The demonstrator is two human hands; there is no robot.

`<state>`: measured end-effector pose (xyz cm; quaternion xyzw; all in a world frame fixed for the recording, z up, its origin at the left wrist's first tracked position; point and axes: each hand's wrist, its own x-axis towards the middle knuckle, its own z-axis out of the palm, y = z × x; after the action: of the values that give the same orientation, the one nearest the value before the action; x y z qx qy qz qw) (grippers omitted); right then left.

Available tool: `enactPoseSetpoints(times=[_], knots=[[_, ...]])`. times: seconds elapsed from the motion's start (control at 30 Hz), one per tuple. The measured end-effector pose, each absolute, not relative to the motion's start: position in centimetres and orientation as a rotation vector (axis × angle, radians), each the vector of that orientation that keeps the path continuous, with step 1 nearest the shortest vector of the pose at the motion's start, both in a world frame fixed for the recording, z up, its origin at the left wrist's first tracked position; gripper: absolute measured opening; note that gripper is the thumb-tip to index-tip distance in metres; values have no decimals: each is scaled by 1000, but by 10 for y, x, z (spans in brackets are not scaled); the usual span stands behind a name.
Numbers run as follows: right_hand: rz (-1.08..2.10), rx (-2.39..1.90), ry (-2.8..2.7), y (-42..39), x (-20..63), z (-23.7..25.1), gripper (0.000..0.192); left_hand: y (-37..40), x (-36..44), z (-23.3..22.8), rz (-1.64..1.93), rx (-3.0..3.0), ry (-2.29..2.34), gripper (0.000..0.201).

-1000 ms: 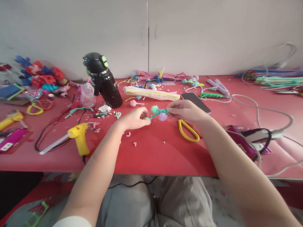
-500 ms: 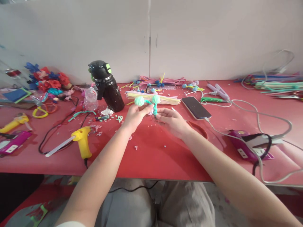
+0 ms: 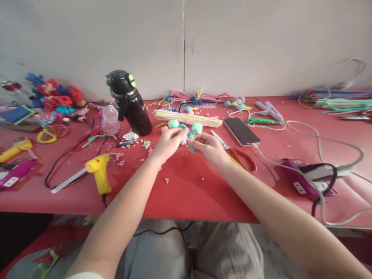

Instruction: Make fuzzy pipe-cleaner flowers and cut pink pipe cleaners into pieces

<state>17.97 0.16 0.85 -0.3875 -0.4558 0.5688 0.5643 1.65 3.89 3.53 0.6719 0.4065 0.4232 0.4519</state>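
A mint-green pipe cleaner piece (image 3: 197,128) with fluffy balls at its ends is held between my two hands above the middle of the red table. My left hand (image 3: 171,140) pinches its teal stem from the left. From the right, the fingers of my right hand (image 3: 208,147) close on the lower part, where a green end points down. Pink and lilac fluffy bits show close behind the fingers; whether they belong to the piece I cannot tell. Scissors (image 3: 243,159) with red-orange handles lie partly behind my right hand. Behind the piece is a bundle of pale pipe cleaners (image 3: 188,118).
A black bottle (image 3: 132,104) stands at the back left, beside a clear plastic bottle (image 3: 110,120). A yellow glue gun (image 3: 100,172) lies left of my arm. To the right are a phone (image 3: 241,131) on a cable and a purple power strip (image 3: 296,178). Clippings litter the table.
My right hand has turned, with its fingers now closed on the green piece. The two fluffy balls sit farther apart and slightly lower, and the scissors show more.
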Motion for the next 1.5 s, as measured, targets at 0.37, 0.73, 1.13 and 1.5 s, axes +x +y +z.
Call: enactPoseSetpoints(times=[0.37, 0.73, 1.13, 1.5], knots=[[1466, -817, -801, 5, 185, 9, 47, 44, 20, 39, 1066, 944, 842, 22], [1367, -843, -831, 8, 188, 6, 48, 33, 27, 29, 1003, 1544, 869, 30], [1382, -809, -866, 8, 190, 8, 38, 25, 33, 32, 1106, 1782, 956, 28], [1335, -941, -830, 15, 201, 14, 29, 37, 24, 26, 1224, 1586, 1049, 31]])
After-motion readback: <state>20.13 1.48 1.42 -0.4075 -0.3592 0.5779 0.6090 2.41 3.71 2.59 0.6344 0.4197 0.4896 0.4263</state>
